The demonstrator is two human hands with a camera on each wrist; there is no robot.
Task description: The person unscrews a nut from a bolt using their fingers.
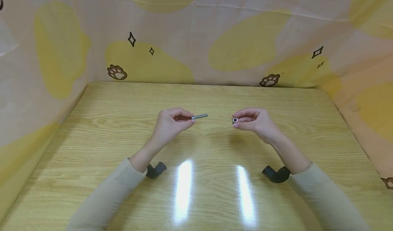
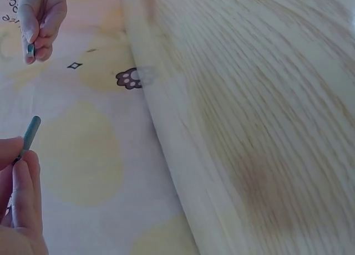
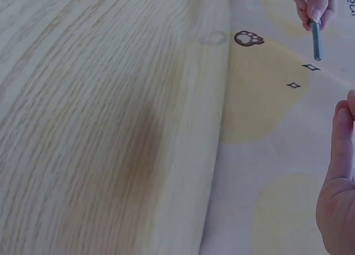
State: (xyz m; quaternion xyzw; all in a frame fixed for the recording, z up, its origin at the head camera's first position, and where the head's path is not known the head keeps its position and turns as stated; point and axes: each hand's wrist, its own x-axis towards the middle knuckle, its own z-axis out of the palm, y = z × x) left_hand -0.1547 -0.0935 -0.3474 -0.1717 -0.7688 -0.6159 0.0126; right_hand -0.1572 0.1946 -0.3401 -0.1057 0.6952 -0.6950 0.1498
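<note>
Between the thumb and fingers of my left hand (image 1: 172, 121) is a metal bolt (image 1: 201, 116), pinched at one end. Its long shank sticks out to the right, tilted slightly upward. My right hand (image 1: 257, 122) pinches a small metal nut (image 1: 235, 120), whose hole shows in the head view. A gap separates bolt and nut, and both are held above the table. The left wrist view shows the bolt (image 2: 32, 130) low on the left and the nut (image 2: 31, 50) higher up. In the right wrist view the bolt (image 3: 317, 41) points downward, while the nut is hidden.
Under both hands lies a wood-grain table (image 1: 212, 149) with two bright light reflections. Patterned cloth (image 1: 196, 40) rises behind it and at both sides. Black curved pieces (image 1: 157, 170) sit by each wrist.
</note>
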